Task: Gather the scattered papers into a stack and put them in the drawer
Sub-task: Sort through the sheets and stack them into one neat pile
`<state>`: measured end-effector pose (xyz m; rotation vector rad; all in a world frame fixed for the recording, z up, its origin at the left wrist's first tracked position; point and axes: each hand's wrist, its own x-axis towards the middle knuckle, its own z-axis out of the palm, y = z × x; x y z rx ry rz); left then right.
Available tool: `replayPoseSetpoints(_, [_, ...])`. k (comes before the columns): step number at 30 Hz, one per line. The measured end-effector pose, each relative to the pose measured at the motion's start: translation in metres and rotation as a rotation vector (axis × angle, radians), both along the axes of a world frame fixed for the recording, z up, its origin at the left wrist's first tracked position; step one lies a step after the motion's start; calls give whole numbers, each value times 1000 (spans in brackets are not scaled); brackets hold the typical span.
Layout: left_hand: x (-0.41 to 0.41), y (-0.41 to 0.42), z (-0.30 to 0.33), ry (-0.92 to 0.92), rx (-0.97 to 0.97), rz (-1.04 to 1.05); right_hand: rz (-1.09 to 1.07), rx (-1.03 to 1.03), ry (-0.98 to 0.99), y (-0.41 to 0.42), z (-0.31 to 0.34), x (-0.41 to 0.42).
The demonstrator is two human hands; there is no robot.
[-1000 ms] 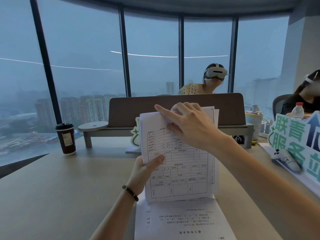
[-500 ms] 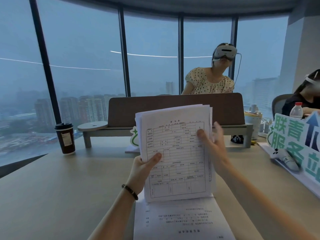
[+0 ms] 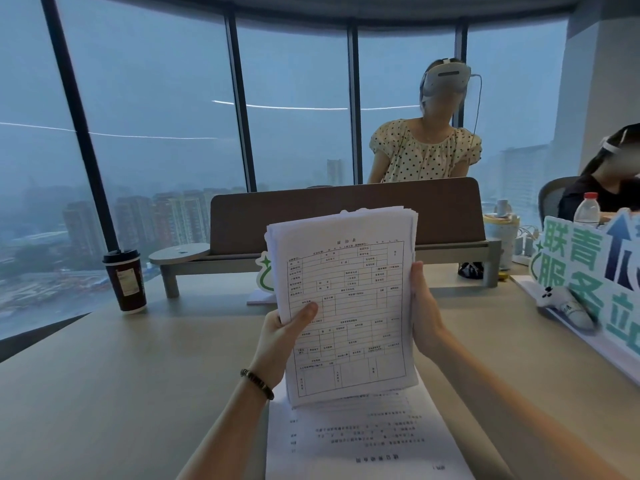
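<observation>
The left hand [image 3: 284, 336] grips the stack [image 3: 346, 303] at its left edge, thumb across the printed form on the front sheet and fingers hidden behind. The right hand [image 3: 424, 313] lies along the right edge, fingers straight and pressed flat against the side of the sheets, as if squaring them rather than clasping them. Between the two hands the stack stands nearly upright, its bottom edge down on or just above a sheet [image 3: 363, 441] that lies flat on the desk [image 3: 121, 375], printed and turned the other way up (its text reads upside down from here). The top corners of the stack fan a little, so the edges are not yet flush. My reading is that the gathering is mostly done: most papers seem to be in hand, the flat sheet below is yet to be added, and the squaring is under way. No drawer shows anywhere in view, so putting the papers away is all to come. Further out, a cup [image 3: 125, 280] with a dark lid stands at the far left of the desk, well apart from the papers, a riser shelf [image 3: 346, 216] crosses the far side behind the stack, and a green-lettered sign [image 3: 595, 271] leans at the right.
</observation>
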<state>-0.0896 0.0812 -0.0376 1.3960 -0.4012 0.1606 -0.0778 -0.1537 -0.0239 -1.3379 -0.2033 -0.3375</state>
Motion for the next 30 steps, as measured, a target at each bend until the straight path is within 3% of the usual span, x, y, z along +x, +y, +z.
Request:
replayPoseSetpoints(10, [1, 0, 0, 5, -3, 1, 41, 78, -24, -2, -1, 2])
replayPoseSetpoints(15, [3, -7, 0, -24, 7, 99, 37, 99, -42, 6, 2, -2])
replayPoseSetpoints(25, [6, -10, 1, -83, -13, 281, -163, -196, -249, 16, 4, -6])
replayPoseSetpoints(30, [11, -5, -3, -76, -10, 337, -240, -298, -248, 24, -5, -11])
